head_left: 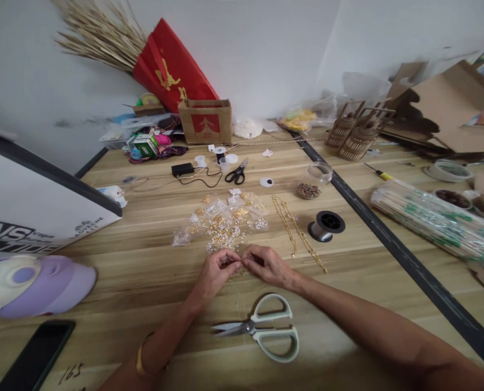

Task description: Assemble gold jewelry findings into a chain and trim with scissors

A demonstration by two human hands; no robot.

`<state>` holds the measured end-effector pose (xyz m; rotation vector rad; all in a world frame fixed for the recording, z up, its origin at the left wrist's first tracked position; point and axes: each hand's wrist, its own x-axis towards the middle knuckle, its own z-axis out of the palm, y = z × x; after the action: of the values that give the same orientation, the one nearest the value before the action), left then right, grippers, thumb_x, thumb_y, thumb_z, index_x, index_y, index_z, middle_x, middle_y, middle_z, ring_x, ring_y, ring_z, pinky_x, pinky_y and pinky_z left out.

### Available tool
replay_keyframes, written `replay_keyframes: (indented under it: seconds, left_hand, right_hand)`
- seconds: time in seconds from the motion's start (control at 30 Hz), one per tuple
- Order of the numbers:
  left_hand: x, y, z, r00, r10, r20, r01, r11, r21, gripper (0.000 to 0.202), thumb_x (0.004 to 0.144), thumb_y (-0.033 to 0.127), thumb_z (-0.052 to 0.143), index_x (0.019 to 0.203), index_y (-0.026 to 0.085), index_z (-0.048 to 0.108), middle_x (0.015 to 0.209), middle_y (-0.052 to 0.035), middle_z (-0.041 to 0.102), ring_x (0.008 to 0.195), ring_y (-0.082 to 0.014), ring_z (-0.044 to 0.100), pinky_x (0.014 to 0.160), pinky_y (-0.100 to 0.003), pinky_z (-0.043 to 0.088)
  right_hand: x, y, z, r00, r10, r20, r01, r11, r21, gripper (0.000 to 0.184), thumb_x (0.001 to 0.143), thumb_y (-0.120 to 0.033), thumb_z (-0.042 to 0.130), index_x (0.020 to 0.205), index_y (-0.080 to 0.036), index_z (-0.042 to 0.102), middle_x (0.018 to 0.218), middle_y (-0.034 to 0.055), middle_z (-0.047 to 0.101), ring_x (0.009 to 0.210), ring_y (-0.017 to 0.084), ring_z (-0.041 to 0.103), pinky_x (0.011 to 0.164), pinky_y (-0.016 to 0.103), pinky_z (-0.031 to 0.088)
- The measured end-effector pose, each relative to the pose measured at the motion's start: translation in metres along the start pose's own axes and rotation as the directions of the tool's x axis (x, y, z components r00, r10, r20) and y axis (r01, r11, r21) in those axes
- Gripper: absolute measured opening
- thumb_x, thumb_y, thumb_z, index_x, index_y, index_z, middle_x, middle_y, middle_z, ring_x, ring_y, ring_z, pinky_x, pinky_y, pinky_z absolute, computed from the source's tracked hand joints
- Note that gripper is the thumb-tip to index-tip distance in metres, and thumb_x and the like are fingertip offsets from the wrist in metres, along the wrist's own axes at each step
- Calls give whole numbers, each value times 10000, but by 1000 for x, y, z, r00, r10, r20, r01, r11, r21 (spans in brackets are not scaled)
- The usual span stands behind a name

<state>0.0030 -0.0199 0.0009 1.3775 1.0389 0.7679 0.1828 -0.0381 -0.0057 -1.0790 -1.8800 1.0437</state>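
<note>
My left hand [221, 267] and my right hand [269, 265] meet at the fingertips over the table, both pinching. Whatever sits between the fingers is too small to make out. Just below them lies a short row of gold pieces [237, 275]. Beyond my fingers spreads a pile of clear and gold beads [224, 231] with small plastic bags. Two gold chains [291, 220] lie right of the pile, beside a spool of thin line [326, 226]. Light-handled scissors [262, 327] rest, blades slightly apart, between my forearms.
A jar of beads [312, 184], black scissors [237, 171] and a black adapter [182, 170] stand farther back. Wrapped sticks [437, 217] lie right of a dark strip [372, 231]. A phone [36, 355], a purple object [50, 285] and a white box [42, 201] occupy the left.
</note>
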Motion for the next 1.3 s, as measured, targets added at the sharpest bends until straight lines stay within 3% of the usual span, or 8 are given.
replay_keyframes:
  seconds: [0.63,1.0,1.3]
  left_hand:
    - [2,7,-4,986,-153,-73,136,971,-195,206,562,268,767,700,134,693,626,-27,706,591,-152,643,630,-269,523]
    - [3,5,-4,988,-85,-132,69,991,-118,139,596,235,747,671,138,681,592,-3,661,571,-116,589,591,-215,474]
    - [1,7,-3,994,-39,-104,32,997,-66,124,623,241,733,654,143,665,594,-2,637,579,-117,564,578,-208,440]
  right_hand:
    - [2,7,5,990,141,21,-139,915,378,269,815,-408,589,851,-142,564,618,-10,573,502,87,515,486,193,406]
    - [2,7,5,989,149,10,-143,923,358,282,829,-413,571,840,-131,582,595,-14,550,495,83,498,480,191,402]
    - [2,8,4,992,127,-12,-119,952,283,255,866,-398,518,828,-147,538,570,-30,523,486,79,470,465,182,372]
